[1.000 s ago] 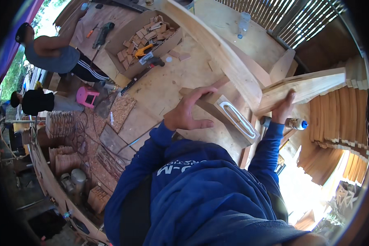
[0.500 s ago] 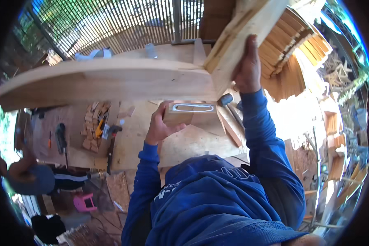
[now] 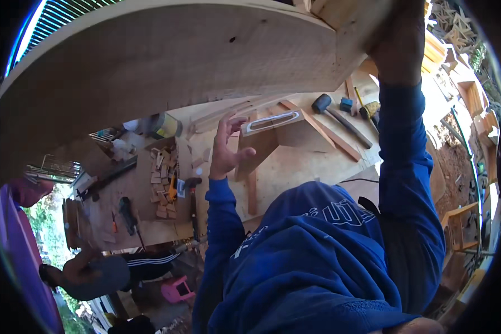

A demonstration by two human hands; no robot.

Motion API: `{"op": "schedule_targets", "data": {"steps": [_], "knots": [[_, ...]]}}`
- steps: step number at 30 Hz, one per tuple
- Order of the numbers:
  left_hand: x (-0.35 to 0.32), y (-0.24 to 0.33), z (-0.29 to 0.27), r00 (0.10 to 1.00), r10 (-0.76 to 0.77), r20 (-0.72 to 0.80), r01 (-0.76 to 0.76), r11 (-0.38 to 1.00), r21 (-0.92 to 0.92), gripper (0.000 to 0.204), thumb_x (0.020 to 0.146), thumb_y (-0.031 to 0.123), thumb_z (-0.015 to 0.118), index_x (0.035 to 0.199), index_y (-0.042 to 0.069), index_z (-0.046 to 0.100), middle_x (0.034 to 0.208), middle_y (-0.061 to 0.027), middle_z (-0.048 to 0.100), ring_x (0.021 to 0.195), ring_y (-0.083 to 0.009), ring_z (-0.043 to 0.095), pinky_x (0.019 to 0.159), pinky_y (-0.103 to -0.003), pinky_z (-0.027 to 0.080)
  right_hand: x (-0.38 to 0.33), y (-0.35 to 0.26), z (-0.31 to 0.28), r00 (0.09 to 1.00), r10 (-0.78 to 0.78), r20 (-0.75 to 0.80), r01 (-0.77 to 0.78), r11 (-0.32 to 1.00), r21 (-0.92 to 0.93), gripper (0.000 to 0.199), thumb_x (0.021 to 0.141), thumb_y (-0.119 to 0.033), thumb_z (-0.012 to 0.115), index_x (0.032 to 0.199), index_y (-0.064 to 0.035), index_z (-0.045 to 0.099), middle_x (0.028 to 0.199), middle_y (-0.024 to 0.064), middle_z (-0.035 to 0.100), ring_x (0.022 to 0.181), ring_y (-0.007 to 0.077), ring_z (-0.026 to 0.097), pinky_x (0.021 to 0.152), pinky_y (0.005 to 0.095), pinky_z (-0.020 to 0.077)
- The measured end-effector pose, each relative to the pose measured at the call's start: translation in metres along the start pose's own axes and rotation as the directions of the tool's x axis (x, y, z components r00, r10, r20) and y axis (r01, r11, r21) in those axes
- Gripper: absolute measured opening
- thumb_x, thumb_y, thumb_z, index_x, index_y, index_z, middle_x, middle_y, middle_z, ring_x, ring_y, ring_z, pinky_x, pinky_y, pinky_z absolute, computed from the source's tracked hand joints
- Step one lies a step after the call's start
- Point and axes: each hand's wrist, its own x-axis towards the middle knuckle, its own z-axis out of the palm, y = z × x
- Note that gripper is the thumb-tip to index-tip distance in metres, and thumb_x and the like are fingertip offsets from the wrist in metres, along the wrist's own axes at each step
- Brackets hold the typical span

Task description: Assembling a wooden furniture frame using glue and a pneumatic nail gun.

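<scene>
A large curved wooden panel (image 3: 206, 61) spans the upper part of the view, joined at its right end to a second wooden piece (image 3: 348, 42). My right hand (image 3: 398, 53), in shadow, grips this joined piece. Below it, on the workbench (image 3: 312, 167), stands a wooden part (image 3: 300, 136) with a slot in its top edge, ringed by a white glue-like bead (image 3: 273, 121). My left hand (image 3: 228, 149) is open just left of that part, fingers and thumb spread. Contact between them cannot be made out.
A black mallet (image 3: 339, 117) and wood strips lie beyond the slotted part. A box of wooden offcuts (image 3: 164, 178), a hammer (image 3: 192, 192) and a power tool (image 3: 128, 214) are at left. A person in purple (image 3: 16, 239) and another in grey (image 3: 97, 276) are at the left.
The curved panel and my right hand have come nearer and larger, higher in view. My left hand has loosened from the slotted part. A person in purple now shows at the left.
</scene>
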Motion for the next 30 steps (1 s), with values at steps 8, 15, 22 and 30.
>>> {"op": "schedule_targets", "data": {"steps": [8,15,22,30], "knots": [[0.021,-0.004,-0.024,0.994,-0.042,0.098,0.054,0.99,-0.131,0.127,0.068,0.089,0.061,0.153,0.001,0.023,0.143,-0.0233,0.048,0.135,-0.033,0.045,0.114,-0.046,0.032,-0.016,-0.052,-0.128,0.96,-0.205,-0.192,0.178,0.973,-0.147,0.062,0.103,-0.052,0.048,0.147,-0.0086,0.044,0.129,0.0092,0.059,0.116,0.0223,0.058,0.1,0.0385,0.047],[0.01,0.014,-0.037,0.988,0.153,-0.033,-0.151,0.988,0.042,0.128,0.069,0.09,0.058,0.152,-0.002,0.025,0.149,-0.0271,0.04,0.141,-0.0394,0.038,0.118,-0.051,0.027,-0.146,-0.115,-0.282,0.791,0.0,-0.612,-0.132,0.976,-0.171,0.063,0.102,-0.058,0.043,0.146,-0.0138,0.044,0.139,0.007,0.055,0.125,0.0249,0.055,0.106,0.0424,0.047],[-0.015,0.06,0.036,0.898,0.359,-0.255,-0.365,0.931,0.028,0.117,0.071,0.082,0.064,0.146,-0.002,0.035,0.145,-0.0261,0.045,0.138,-0.0384,0.042,0.117,-0.051,0.029,-0.231,-0.155,-0.399,0.768,0.252,-0.588,-0.205,0.968,0.147,0.066,0.098,-0.058,0.051,0.146,-0.0128,0.046,0.139,0.0097,0.057,0.123,0.0282,0.057,0.106,0.0434,0.0484],[0.012,0.149,0.223,0.912,0.41,0.027,-0.341,0.792,-0.506,0.128,0.061,0.084,0.073,0.148,0.0,0.034,0.146,-0.0263,0.043,0.135,-0.039,0.046,0.114,-0.049,0.035,-0.15,-0.119,-0.413,0.8,0.522,-0.296,-0.363,0.814,0.454,0.064,0.097,-0.06,0.052,0.141,-0.0125,0.052,0.133,0.0099,0.061,0.117,0.0275,0.062,0.1,0.0427,0.0532]]}}
